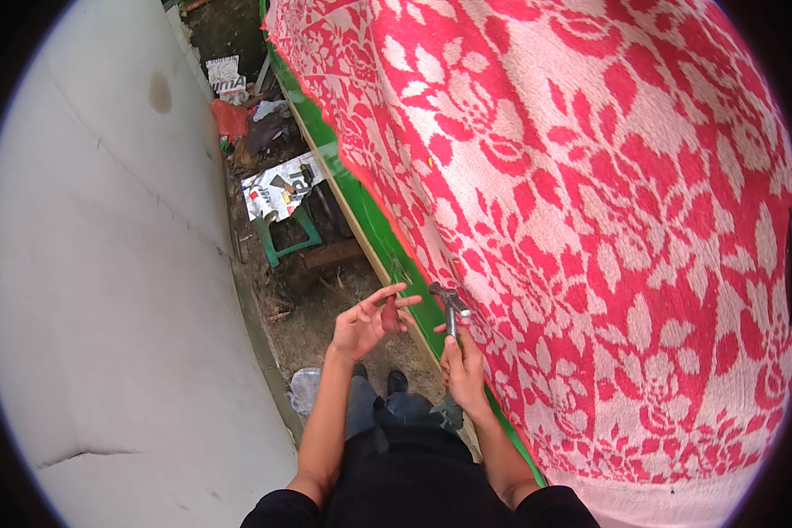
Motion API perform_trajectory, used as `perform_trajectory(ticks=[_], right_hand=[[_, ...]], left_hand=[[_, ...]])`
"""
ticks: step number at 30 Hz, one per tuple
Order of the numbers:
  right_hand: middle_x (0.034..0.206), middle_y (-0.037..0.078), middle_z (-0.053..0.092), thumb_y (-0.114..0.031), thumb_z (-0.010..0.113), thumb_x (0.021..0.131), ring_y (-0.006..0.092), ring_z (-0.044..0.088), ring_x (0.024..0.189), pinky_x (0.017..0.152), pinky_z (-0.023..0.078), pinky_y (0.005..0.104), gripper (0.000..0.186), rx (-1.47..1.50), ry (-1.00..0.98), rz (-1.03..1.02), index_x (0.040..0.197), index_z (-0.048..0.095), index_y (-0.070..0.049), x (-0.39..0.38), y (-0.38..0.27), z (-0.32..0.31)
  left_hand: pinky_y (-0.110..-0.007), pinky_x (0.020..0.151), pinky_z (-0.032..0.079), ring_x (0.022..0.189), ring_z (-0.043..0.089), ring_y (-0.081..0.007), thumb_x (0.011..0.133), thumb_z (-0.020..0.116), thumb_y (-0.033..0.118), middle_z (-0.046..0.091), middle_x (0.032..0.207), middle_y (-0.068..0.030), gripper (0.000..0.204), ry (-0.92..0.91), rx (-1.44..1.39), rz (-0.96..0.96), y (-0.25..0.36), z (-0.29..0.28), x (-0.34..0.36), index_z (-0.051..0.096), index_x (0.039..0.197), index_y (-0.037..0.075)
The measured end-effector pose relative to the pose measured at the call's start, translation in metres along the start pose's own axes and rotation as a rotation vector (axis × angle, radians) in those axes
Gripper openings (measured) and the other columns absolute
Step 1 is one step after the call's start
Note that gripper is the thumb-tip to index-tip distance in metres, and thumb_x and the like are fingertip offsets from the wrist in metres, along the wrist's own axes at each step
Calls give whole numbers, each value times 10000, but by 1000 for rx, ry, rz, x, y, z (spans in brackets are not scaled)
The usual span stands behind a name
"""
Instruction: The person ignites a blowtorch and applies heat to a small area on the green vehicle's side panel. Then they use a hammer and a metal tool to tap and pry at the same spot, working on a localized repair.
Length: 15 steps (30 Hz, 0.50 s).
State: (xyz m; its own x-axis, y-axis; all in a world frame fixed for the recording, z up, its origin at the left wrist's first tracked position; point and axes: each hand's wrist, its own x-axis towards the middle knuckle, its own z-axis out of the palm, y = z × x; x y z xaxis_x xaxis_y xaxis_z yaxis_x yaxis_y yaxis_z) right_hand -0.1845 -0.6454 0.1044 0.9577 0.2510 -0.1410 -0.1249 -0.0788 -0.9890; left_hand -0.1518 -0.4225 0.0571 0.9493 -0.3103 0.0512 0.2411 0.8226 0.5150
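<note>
My left hand point(370, 319) holds a small red-handled tool point(390, 315) with some fingers spread beside it; its tip is too small to make out clearly. In my right hand point(463, 370) is a hammer point(451, 310), gripped by its handle with the metal head raised. Both hands are over a green edge point(375, 218) with a pale wooden strip along it. Red-and-pink floral cloth point(590, 220) spreads beside this edge, on the right, close to the hammer head.
A white wall point(123, 264) runs down the left. Between it and the green edge are a green plastic stool point(295, 233) with printed sheets on it, a red plastic bag point(230, 118), scattered debris and a clear plastic bag point(304, 391) near my feet.
</note>
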Motion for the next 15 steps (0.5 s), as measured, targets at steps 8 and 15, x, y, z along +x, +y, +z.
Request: perform_trajectory(ticks=[8,15], right_hand=[[588,-77,319,-302,428,1103,20,279,441,403,241,219,285,-17,28,0,1243,536,-79,-11,-15,8],[650,-47,400,-262,464,1086,52,401,559,514,340,265,277,-28,129,72,1186,603,-44,-13,-20,18]], left_hand=[[-355,657,492,698,624,-170,983,661,261,700,968,-153,485,368,500,-81,28,-7,-4,535,1392,34],[-367,581,425,609,538,-149,937,729,304,629,780,-74,303,578,1488,-71,45,6,5,686,898,7]])
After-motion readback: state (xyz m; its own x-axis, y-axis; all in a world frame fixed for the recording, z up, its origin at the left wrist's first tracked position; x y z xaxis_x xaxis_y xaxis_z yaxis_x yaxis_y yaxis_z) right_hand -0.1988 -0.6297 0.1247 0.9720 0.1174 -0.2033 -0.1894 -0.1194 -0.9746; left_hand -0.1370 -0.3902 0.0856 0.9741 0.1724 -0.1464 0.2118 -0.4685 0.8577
